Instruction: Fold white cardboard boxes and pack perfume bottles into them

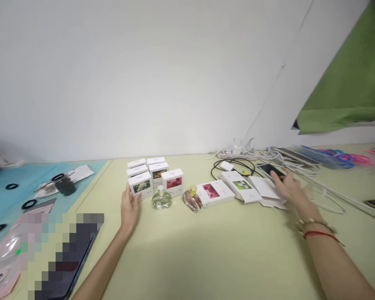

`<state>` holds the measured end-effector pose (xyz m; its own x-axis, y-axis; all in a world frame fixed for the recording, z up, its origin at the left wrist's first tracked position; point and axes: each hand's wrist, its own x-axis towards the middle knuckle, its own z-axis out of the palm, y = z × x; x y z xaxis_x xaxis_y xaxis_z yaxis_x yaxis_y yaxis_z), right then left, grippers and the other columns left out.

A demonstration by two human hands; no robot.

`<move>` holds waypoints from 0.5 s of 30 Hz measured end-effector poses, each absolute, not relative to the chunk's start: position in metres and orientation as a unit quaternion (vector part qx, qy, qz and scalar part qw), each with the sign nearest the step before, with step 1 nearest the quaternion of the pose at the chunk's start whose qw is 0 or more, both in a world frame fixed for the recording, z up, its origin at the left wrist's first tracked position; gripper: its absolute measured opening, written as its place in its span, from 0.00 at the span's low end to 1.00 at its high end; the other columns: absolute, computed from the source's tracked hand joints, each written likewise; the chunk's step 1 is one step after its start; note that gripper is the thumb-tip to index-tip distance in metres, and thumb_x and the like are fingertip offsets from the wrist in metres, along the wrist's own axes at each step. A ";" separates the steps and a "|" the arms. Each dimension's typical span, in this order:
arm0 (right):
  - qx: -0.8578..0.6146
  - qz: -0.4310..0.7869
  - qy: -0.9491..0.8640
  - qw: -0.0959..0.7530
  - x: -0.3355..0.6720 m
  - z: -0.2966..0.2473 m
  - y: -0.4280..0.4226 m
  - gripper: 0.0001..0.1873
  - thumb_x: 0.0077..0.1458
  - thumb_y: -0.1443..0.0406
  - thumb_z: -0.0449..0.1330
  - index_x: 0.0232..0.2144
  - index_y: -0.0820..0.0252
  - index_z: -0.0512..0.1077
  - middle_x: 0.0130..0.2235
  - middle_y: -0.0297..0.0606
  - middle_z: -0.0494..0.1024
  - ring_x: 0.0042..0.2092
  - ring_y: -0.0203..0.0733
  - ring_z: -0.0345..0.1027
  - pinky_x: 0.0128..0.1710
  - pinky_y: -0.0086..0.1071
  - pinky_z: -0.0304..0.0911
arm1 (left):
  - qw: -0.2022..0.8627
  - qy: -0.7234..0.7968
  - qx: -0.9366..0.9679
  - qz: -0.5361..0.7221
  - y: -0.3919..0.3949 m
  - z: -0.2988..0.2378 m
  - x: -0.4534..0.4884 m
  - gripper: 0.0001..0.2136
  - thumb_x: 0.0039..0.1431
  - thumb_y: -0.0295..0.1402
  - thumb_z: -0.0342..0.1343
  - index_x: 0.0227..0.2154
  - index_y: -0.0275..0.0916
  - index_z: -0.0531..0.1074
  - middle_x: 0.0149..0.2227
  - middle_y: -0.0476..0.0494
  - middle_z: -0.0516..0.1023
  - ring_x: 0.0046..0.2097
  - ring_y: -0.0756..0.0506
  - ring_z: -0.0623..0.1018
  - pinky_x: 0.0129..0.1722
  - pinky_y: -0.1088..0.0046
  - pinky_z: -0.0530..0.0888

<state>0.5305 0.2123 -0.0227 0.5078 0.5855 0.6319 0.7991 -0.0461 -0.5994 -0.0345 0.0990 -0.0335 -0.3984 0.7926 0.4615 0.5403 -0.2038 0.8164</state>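
My left hand (130, 210) is closed on the lower left side of a small white perfume box (141, 186) with a white-flower picture, thumb at its front. Just right of it stands a clear greenish perfume bottle (161, 200) with a silver cap. Further right, a pinkish perfume bottle (192, 201) with a yellow cap leans beside a lying white box (217, 192) with a pink picture. My right hand (289, 185), slightly blurred, has its fingers apart over a dark phone (270, 170) and an unfolded white carton (267, 191); contact is unclear.
Several more white boxes (172, 183) stand behind and beside the left hand's box. A white box with a green picture (241, 187) lies near black and white cables (278, 156). Blue sheeting (50, 179), a dark jar (65, 185) and a dark tablet-like device (81, 254) are at left.
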 end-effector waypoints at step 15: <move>-0.468 -0.009 -0.687 0.555 0.263 0.048 0.112 0.09 0.57 0.64 0.50 0.38 0.55 0.68 0.38 0.38 0.73 0.40 0.43 0.66 0.44 0.42 0.61 | 0.007 0.686 0.523 0.506 0.089 -0.022 -0.028 0.31 0.51 0.42 0.54 0.58 0.42 0.53 0.49 0.39 0.59 0.51 0.40 0.65 0.45 0.60 0.71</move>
